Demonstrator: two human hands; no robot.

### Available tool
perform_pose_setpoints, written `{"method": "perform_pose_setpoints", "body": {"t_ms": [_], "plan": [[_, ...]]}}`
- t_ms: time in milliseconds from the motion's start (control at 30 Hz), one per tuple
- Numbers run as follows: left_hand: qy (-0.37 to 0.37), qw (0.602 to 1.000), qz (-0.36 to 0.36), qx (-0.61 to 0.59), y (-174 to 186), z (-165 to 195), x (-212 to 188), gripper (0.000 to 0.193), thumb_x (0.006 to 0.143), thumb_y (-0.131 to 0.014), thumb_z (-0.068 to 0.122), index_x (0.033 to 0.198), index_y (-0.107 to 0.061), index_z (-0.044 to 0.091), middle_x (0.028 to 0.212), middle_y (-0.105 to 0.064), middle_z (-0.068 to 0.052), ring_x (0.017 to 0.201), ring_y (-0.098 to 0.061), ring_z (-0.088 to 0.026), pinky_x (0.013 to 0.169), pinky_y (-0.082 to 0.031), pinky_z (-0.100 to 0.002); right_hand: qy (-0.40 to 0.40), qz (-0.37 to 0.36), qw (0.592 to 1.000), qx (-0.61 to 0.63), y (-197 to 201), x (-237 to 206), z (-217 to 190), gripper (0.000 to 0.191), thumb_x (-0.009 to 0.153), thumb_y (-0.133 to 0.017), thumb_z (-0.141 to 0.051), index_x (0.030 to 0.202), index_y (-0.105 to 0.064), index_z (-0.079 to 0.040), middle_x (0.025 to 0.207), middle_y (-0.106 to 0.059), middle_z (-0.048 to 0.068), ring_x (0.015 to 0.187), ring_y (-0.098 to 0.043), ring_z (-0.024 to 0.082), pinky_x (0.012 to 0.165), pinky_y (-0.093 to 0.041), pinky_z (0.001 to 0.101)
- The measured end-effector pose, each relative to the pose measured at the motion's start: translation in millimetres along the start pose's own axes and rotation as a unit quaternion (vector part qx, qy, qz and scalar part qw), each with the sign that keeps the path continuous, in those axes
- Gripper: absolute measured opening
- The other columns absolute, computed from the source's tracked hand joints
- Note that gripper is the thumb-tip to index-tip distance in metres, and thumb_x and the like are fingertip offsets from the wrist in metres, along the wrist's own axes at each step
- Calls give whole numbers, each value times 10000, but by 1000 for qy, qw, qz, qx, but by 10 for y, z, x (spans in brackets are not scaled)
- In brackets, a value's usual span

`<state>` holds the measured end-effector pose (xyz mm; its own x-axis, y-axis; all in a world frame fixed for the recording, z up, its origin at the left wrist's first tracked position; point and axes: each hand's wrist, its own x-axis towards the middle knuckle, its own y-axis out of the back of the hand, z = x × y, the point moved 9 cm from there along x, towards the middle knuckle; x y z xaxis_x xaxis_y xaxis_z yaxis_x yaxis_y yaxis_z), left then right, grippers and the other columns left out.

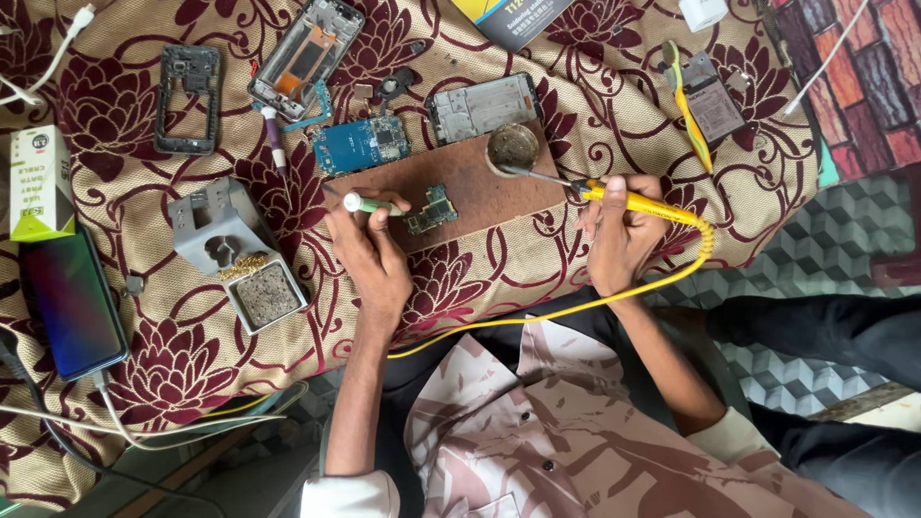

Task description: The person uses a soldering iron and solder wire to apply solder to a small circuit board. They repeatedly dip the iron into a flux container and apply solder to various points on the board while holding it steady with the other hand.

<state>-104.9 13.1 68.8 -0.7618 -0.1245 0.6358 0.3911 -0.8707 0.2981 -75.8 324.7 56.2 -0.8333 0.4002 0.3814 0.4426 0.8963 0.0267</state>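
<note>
My left hand [369, 251] grips a slim green-and-white tool [369, 203], pointed at a small green circuit board [430, 210] on a brown wooden board [480, 182]. My right hand [619, 233] holds a yellow soldering iron [638, 201]. Its metal tip reaches into a small round tin [512, 148] at the board's far edge. The iron's yellow cord [576, 307] curls back under my right wrist toward my body.
A blue circuit board [361, 145], phone frames [188, 99] and an opened phone [484, 106] lie on the maroon floral cloth [144, 364]. A grey soldering stand with sponge tray [240, 259] sits left; a dark phone [72, 302] and white-green box [38, 182] lie at far left.
</note>
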Motion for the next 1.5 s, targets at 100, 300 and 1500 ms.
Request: {"method": "perform_pose_setpoints", "body": {"t_ms": [100, 300, 1500], "plan": [[6, 1000, -1, -16, -2, -10, -3, 115, 1131, -423, 68, 1131, -529, 23, 940, -745, -65, 826, -486, -199, 835, -358, -379, 9, 47, 999, 22, 93, 1, -10, 203, 1148, -516, -190, 1069, -481, -6, 694, -533, 50, 547, -498, 102, 575, -505, 276], [14, 1000, -4, -25, -7, -9, 4, 120, 1138, -426, 79, 1134, -523, 9, 936, -733, -75, 865, -507, -203, 862, -378, -373, 12, 1, 1000, 9, 22, 46, -40, 216, 1162, -536, -168, 1025, -455, -21, 650, -496, 37, 547, -479, 90, 602, -537, 278], [-4, 999, 12, -32, 9, 94, 28, 137, 1052, -401, -76, 1121, -490, 4, 983, -727, -120, 854, -598, -229, 811, -443, -371, -380, 52, 682, 623, 29, -11, 524, 470, 1041, -651, -455, 801, -474, -92, 699, -446, -27, 638, -455, 64, 570, -393, 182]]}}
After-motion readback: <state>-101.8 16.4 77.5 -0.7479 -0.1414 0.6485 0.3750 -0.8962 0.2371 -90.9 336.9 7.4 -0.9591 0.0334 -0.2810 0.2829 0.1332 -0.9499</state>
